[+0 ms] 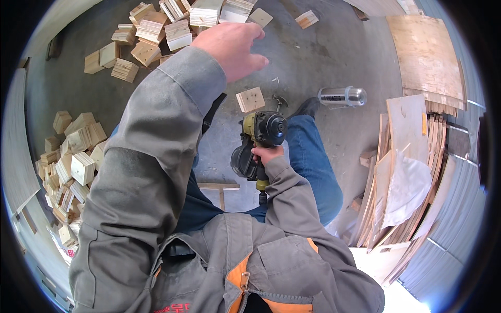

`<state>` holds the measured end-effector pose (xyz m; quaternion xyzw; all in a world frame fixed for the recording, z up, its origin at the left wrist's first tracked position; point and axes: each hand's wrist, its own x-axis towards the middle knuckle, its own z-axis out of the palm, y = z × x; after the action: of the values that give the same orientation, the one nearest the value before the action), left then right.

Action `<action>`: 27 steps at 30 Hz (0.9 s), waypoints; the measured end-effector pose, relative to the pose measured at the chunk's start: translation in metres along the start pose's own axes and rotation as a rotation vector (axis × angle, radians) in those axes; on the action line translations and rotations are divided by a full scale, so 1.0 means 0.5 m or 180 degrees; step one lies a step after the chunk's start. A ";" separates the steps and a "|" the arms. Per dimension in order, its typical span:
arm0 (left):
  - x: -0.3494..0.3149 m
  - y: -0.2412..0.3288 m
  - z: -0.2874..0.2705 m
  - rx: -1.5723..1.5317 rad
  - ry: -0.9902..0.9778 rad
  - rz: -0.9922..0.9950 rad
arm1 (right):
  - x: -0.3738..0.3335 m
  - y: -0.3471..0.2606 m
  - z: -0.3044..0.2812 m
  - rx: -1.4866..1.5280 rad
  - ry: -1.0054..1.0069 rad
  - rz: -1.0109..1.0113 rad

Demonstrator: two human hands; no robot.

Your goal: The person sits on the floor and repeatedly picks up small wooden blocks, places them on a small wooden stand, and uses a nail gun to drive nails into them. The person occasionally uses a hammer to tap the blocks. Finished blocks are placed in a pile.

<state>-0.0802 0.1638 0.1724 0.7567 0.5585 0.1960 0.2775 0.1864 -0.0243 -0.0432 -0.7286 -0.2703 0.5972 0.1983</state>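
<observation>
Concrete flr (334, 57) all round; on R, stack of ply boards (408, 122) on edge, w/ white plastic sheet (409, 188) draped over. Far heap of wood blks (151, 28) top L–ctr, another blk heap (78, 141) at L side. Nail gun (266, 128), ylw/blk, btwn the person's legs, upright, handle gripped by R hand (269, 155). L hand (227, 49) reaches fwd in front of far heap, released, thumb & fingers apart; can't tell if it touches a blk. Silver flask (342, 97) on its side nr R shoe. Single blk (250, 99) on flr just beyond gun; hammer-like tool (281, 101) beside it, partly hidden by gun.
</observation>
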 end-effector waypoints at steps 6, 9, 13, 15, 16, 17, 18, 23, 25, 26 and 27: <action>-0.001 -0.008 0.008 0.0065 0.0027 0.0062 | 0.008 -0.043 -0.021 0.0009 0.0151 -0.0482; -0.001 -0.008 0.008 0.0092 -0.0016 0.0084 | 0.021 -0.059 -0.035 -0.0104 0.0268 -0.0576; 0.001 -0.017 0.006 0.0155 -0.0118 0.0065 | 0.036 -0.086 -0.034 -0.0095 0.0254 -0.0606; 0.000 -0.019 0.007 0.0147 -0.0066 0.0136 | 0.044 -0.093 -0.031 -0.0115 0.0288 -0.0577; 0.000 -0.019 0.008 0.0143 -0.0042 0.0174 | 0.054 -0.086 -0.031 -0.0083 0.0325 -0.0572; 0.000 -0.020 0.009 0.0156 -0.0063 0.0184 | 0.061 -0.083 -0.032 -0.0121 0.0319 -0.0563; 0.000 -0.021 0.008 0.0171 -0.0085 0.0191 | 0.068 -0.083 -0.031 -0.0159 0.0310 -0.0553; -0.003 -0.015 0.005 0.0208 -0.0192 0.0162 | 0.102 -0.087 -0.019 -0.0311 0.0418 -0.0532; -0.003 -0.015 0.001 0.0165 -0.0238 0.0086 | 0.112 -0.110 -0.013 -0.0756 0.0455 -0.0808; -0.003 -0.014 0.005 0.0178 -0.0243 0.0106 | 0.093 -0.106 -0.013 -0.0592 0.0623 -0.0761; -0.003 -0.013 0.010 0.0181 -0.0241 0.0136 | 0.086 -0.105 -0.025 -0.0498 0.0565 -0.0819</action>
<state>-0.0825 0.1627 0.1646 0.7829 0.5367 0.1571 0.2726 0.1964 0.0439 -0.0410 -0.7511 -0.3884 0.4774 0.2389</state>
